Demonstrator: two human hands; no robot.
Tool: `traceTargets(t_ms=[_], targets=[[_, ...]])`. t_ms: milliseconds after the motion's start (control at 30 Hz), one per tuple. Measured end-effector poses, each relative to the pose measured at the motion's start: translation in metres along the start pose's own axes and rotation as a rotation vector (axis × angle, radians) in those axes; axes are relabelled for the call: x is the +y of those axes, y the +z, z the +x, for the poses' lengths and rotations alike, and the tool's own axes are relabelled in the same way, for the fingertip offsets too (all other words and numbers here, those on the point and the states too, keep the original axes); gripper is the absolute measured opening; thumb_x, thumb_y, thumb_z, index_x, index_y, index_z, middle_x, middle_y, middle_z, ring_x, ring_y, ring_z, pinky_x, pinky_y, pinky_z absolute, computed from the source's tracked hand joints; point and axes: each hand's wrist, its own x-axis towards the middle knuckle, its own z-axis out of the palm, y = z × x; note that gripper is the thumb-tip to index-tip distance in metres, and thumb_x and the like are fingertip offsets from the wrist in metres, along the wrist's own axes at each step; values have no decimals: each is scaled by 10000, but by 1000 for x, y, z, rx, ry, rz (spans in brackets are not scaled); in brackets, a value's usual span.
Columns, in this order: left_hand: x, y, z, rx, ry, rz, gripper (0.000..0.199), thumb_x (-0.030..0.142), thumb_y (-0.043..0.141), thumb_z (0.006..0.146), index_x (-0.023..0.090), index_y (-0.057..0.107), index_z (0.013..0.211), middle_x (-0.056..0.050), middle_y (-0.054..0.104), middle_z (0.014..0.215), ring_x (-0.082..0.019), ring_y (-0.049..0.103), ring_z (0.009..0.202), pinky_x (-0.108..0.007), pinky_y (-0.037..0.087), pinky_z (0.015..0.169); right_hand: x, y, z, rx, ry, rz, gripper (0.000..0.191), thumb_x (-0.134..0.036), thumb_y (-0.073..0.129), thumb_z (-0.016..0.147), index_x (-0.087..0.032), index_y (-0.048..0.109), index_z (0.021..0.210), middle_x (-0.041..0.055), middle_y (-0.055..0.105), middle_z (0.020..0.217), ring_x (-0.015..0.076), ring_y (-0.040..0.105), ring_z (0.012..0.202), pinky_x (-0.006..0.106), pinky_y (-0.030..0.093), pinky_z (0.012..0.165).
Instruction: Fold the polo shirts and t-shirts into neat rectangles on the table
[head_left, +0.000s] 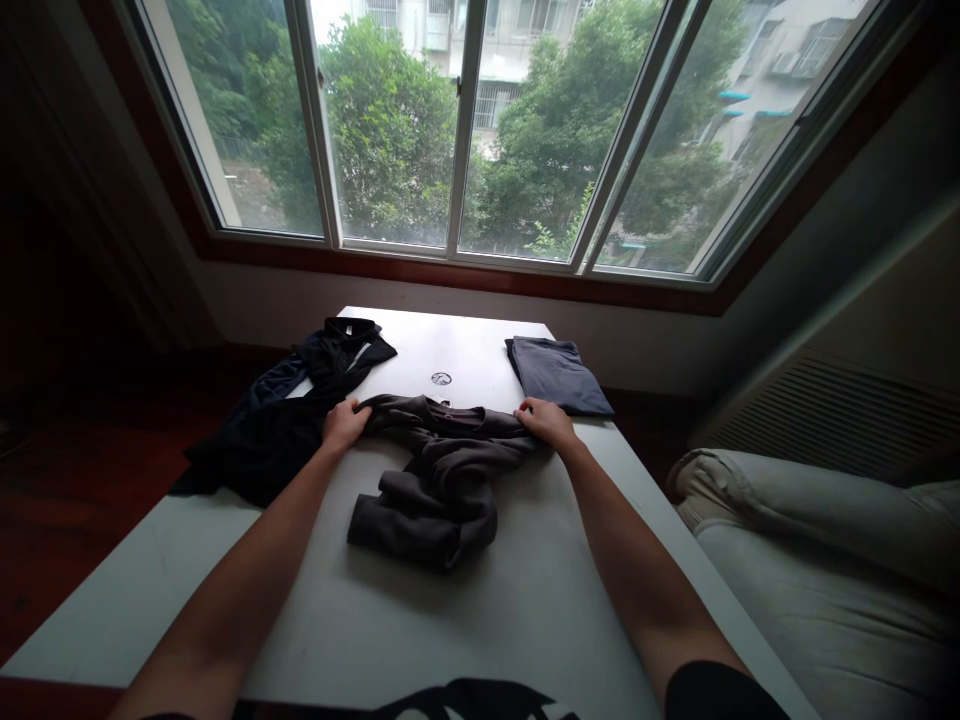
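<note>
Glass panes fill the window (pixel 394 150), with green trees (pixel 570 130) outside. Below it is the white table (pixel 525 610), its far edge near the wall. A pale sofa (pixel 817 560) is beside the table on the right, below a slatted panel (pixel 810 410). Black and navy clothes (pixel 262 440) lie loosely heaped along the table's left side, partly over its edge. Dark grey-brown, the shirt (pixel 450 480) is between the hands at the middle of the table, neckline toward the window, its lower part bunched and skewed toward the left; how much of it touches the tabletop is hard to tell. Folded clothes (pixel 562 375), grey-blue over black, sit flat near the table's far right corner, just beyond the right hand. The right hand (pixel 547 422) pinches the shirt's upper edge right of the neckline, thumb and fingers closed on the cloth. The left hand (pixel 346 424) pinches its upper left end in a similar grip, close to the black clothes. A small round dark mark (pixel 441 379) shows on the tabletop just beyond the neckline.
</note>
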Motion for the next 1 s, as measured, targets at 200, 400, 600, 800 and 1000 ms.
traceTargets(t_ms=[200, 400, 600, 800, 1000], targets=[[-1, 2, 2, 17, -1, 140, 268, 448, 592, 877, 210, 709, 918, -83, 755, 969, -262, 681, 928, -285, 428, 734, 6, 2, 1, -241, -31, -43, 656, -662, 671, 820, -205, 668, 1292, 128, 724, 1199, 300, 673, 1052, 295, 461, 792], [-1, 1, 0, 7, 8, 126, 330, 501, 528, 939, 222, 704, 922, -80, 753, 938, -261, 691, 909, -281, 436, 724, 0, -2, -2, -340, -71, -120, 372, -459, 677, 843, -188, 739, 1091, 104, 741, 1120, 271, 683, 1013, 263, 447, 739], [-1, 1, -2, 18, -2, 121, 332, 506, 522, 950, 229, 703, 929, -83, 754, 932, -268, 691, 906, -278, 425, 703, -12, 11, -8, -101, 59, -138, 287, -386, 599, 919, -198, 716, 1103, 121, 738, 1111, 271, 679, 1024, 275, 432, 744], [-1, 3, -4, 37, -3, 124, 405, 565, 490, 961, 240, 730, 978, -101, 754, 916, -297, 694, 895, -304, 432, 694, -15, 23, -12, 178, 181, -72, 383, -335, 362, 1057, -182, 633, 1279, 153, 727, 1118, 265, 684, 959, 307, 427, 794], [-2, 4, -4, 46, 3, 142, 409, 561, 468, 973, 248, 730, 996, -107, 762, 955, -314, 702, 930, -316, 438, 695, -12, 27, -11, 187, 162, -60, 391, -384, 372, 1056, -213, 683, 1220, 141, 734, 1115, 260, 682, 952, 303, 427, 782]])
